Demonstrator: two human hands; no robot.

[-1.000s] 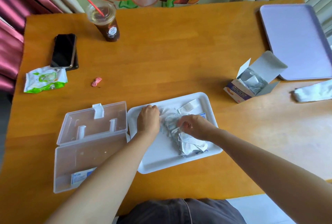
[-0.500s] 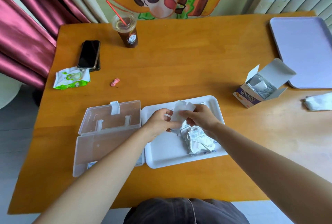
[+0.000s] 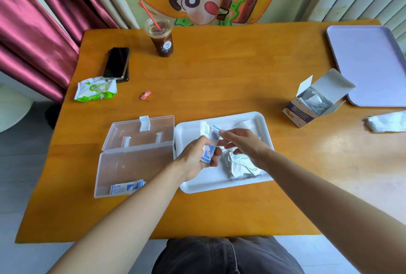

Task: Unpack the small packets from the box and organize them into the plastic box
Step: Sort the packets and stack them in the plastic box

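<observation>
Over the white tray (image 3: pixel 219 182), just right of the plastic box (image 3: pixel 131 164), my left hand (image 3: pixel 195 159) grips a small stack of packets (image 3: pixel 210 145). Its fingers are curled round the lower half, so the stack stands roughly upright above the tray. My right hand (image 3: pixel 245 145) reaches in from the right with its fingertips (image 3: pixel 222 133) at the stack's top edge. The fingers lie close together and fairly straight, but I cannot tell whether they pinch a packet or only touch the edges. Under that hand a loose pile (image 3: pixel 239 165) lies crumpled on the tray. Some sorted packets (image 3: pixel 126 187) already lie flat at the near side of the plastic box, whose lid is open. The cardboard box (image 3: pixel 316 103) stands well apart to the right, flaps open, with more packets showing inside.

As I judge it, the step is squaring up this stack before it goes into the plastic box. To do it well I should hold loosely enough below for packets to slide, then tap the top and sides until the edges line up, all faces one way. Then I tighten, carry the stack left and lay it beside those already in, not askew on top. These look thin and slippery, and too slack a hold could let them fan out.
</observation>
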